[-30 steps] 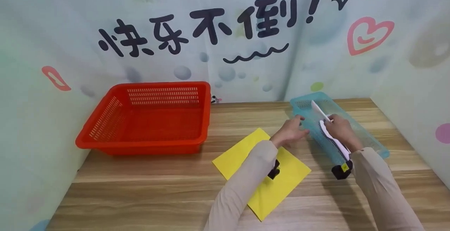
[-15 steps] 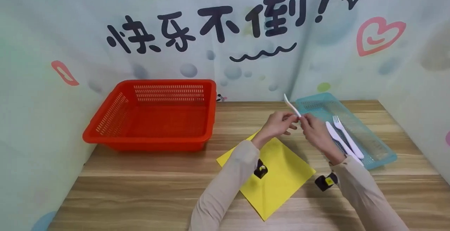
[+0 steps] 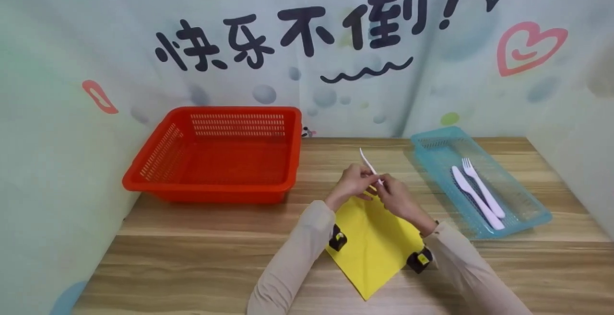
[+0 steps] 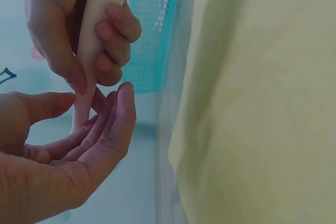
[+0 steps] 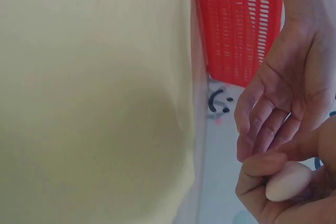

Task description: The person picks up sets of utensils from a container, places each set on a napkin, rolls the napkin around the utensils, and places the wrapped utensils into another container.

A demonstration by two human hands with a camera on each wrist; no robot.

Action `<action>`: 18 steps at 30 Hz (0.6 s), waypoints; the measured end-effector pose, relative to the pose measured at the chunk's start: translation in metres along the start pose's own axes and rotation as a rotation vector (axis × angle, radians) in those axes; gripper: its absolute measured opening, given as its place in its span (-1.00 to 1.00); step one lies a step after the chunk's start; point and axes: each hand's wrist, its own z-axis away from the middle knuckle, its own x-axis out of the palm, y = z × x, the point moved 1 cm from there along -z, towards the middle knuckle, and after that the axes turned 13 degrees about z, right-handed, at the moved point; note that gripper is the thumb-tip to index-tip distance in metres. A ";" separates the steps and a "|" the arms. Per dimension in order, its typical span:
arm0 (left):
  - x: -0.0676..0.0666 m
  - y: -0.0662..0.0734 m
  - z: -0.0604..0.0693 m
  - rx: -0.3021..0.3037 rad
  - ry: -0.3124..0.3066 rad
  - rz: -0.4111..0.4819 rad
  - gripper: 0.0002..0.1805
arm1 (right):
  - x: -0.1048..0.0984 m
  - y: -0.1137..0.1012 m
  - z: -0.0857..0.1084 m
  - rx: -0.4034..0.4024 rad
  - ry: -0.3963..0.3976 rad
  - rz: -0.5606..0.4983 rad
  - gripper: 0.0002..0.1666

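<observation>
The white utensil (image 4: 90, 35) is held above the far corner of the yellow sheet (image 3: 374, 248), its broad handle enclosed by the curled right grip (image 3: 397, 200); the left grip (image 3: 353, 180) is placed at the narrower neck, but whether the utensil is pinched there cannot be told. Light, stiff, smooth plastic is to be expected, perhaps slippery and easily snapped at the neck, so the handle is best grasped, gently.
</observation>
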 end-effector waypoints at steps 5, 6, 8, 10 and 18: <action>-0.011 -0.010 0.000 -0.055 0.102 -0.067 -0.83 | 0.015 -0.003 -0.006 -0.004 -0.105 -0.053 -0.72; -0.013 -0.011 0.000 -0.067 0.126 -0.078 -0.84 | 0.017 -0.003 -0.007 -0.007 -0.117 -0.041 -0.72; -0.016 -0.013 -0.002 -0.086 0.171 -0.096 -0.85 | 0.020 -0.005 -0.008 0.004 -0.132 -0.015 -0.72; -0.019 -0.015 -0.004 -0.102 0.208 -0.103 -0.85 | 0.022 -0.007 -0.009 -0.003 -0.141 0.032 -0.72; -0.031 -0.020 -0.008 -0.120 0.298 -0.213 -0.87 | 0.028 -0.022 -0.006 0.023 -0.180 0.219 -0.72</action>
